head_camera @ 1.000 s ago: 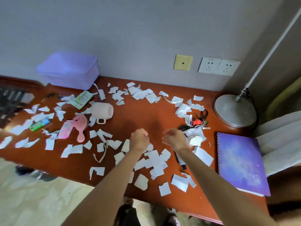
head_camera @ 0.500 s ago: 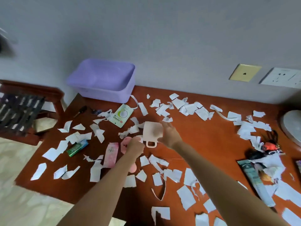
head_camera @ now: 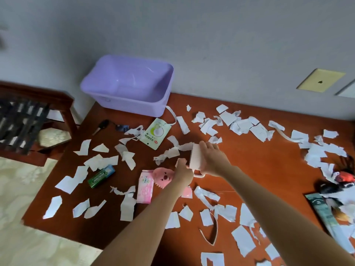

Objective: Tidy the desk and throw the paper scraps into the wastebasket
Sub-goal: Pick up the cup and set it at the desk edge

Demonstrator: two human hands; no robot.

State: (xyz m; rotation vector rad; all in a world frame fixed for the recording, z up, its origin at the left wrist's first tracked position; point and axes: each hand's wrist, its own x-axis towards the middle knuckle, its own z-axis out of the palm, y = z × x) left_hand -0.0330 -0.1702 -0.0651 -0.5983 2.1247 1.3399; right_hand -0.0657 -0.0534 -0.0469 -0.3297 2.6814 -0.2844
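White paper scraps [head_camera: 242,125] of many sizes lie all over the red-brown desk [head_camera: 255,169]. A pale pink mug [head_camera: 195,158] lies near the desk's middle, its handle toward me. My right hand [head_camera: 210,160] wraps around the mug from the right. My left hand [head_camera: 183,171] is curled into a fist at the mug's left edge, just above a pink animal-face brush [head_camera: 164,176]; whether it holds anything is hidden. A purple plastic bin [head_camera: 126,87], with nothing in it, stands at the desk's back left against the wall.
A green gum pack [head_camera: 101,176], a pink packet [head_camera: 145,189] and a green-white packet [head_camera: 156,132] lie among the scraps. A dark key [head_camera: 100,126] is near the bin. A tube [head_camera: 326,214] and a red-black keychain [head_camera: 343,177] lie right. A wooden chair [head_camera: 25,120] stands left.
My view swung left from the desk's right half. Both hands moved left and back from the near scraps to the mug, and my right hand closed around it.
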